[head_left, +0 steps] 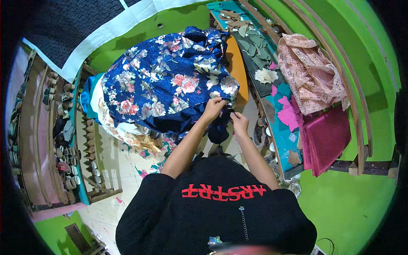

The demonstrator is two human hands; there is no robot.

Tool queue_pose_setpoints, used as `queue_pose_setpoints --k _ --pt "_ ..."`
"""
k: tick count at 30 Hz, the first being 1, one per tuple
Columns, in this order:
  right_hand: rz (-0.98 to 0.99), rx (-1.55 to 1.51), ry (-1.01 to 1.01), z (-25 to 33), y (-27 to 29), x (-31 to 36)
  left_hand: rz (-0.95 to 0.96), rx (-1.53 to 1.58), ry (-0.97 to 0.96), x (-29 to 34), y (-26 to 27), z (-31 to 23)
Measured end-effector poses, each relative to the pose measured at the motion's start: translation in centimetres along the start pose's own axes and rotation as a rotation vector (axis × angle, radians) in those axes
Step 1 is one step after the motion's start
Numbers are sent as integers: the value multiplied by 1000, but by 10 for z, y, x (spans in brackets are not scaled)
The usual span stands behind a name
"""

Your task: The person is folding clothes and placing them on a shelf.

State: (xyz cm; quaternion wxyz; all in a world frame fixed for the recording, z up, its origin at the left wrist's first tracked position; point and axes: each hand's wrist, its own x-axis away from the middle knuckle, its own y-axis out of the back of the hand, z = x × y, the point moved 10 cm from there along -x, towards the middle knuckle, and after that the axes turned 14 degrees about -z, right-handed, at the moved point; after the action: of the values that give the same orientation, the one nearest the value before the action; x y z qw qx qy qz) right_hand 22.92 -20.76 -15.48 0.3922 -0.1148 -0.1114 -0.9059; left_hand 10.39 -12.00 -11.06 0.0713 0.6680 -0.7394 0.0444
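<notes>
A large dark blue fabric with pink and white flowers [148, 80] lies heaped in front of me. At its right edge, my left hand [213, 109] is closed in a pinch on the floral fabric. Just to the right and a little nearer, my right hand [240, 124] is closed too, its fingertips at a small dark piece beside the fabric's edge. What those fingertips hold is too small to make out. Below both hands hangs a dark blue fold [219, 132]. White and peach floral cloth [127, 129] shows under the heap on the left.
An orange surface [237, 63] shows beyond the fabric. On the right, a teal bench [282, 146] carries grey-green cut pieces [253, 46], pink pieces [290, 112], pink lace [312, 72] and magenta cloth [325, 140]. Wooden racks [40, 127] with shoe-like forms stand left. Scraps [155, 159] litter the tiled floor.
</notes>
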Motion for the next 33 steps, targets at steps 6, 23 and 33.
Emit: queue_pose_setpoints --k 6,23,33 --pt "-39 -125 -112 -8 -4 1 50 -178 -197 15 -7 -21" --pt "-28 -432 -140 24 12 0 -234 -604 -809 61 0 -92" --pt "-55 -363 -125 39 14 3 -56 -585 -1103 82 -17 -86"
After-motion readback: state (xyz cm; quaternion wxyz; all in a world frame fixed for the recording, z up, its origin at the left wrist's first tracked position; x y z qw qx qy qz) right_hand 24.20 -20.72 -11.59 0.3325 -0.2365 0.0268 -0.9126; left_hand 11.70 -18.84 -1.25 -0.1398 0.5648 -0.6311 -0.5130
